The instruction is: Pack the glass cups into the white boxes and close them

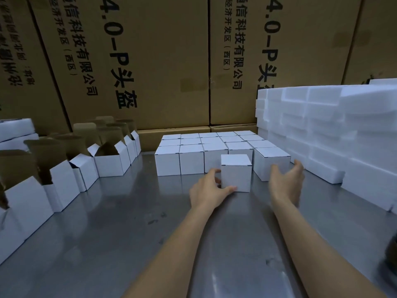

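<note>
Closed white box (236, 173) stands on the steel table (129, 233), just before the closed batch (206, 151); contents not visible. Left hand (209, 190) grips its left side, fingertips hidden behind it. Right hand (286, 179) hovers beside it, fingers loosely spread, holding nothing. Open boxes (64, 175) at left: interiors unreadable. Foam stack (335, 134) at right, cut off.

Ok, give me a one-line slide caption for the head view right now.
Left hand holds a closed white box on the steel table before the packed rows; right hand open beside it.
</note>
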